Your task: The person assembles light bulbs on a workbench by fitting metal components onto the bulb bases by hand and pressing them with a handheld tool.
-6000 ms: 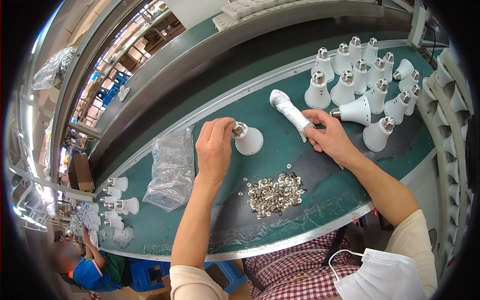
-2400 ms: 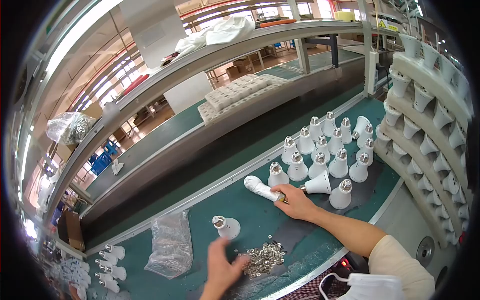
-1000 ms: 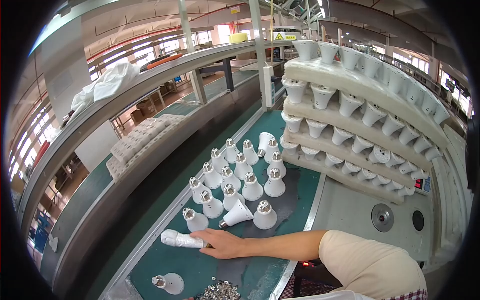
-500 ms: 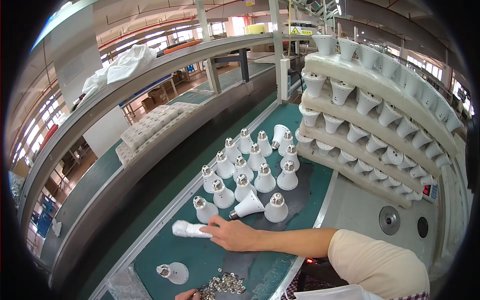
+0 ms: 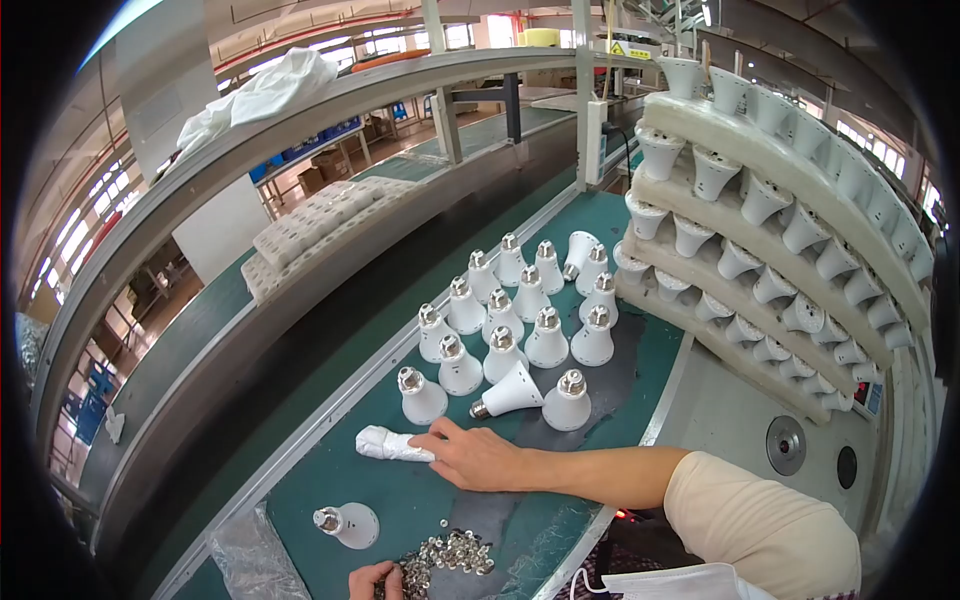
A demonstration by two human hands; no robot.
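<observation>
Right hand [image 5: 475, 458] pinches a wrapped tool [image 5: 385, 443]; left hand [image 5: 376, 581] (its grip I cannot tell) is at the metal bits [image 5: 457, 552] near a bulb [image 5: 356, 526], apparently picking; lifting one calls for a light pinch.

Right hand [image 5: 474, 456] farther away, left hand [image 5: 377, 580] nearer and partly seen.
The right forearm [image 5: 600, 476] comes from the right side, almost level, and its wrist is nearly straight. The right hand points to the left, its back turned upward, its fingers curled inward. The left hand is at the near edge of the view, where only its bent fingers are seen.
</observation>
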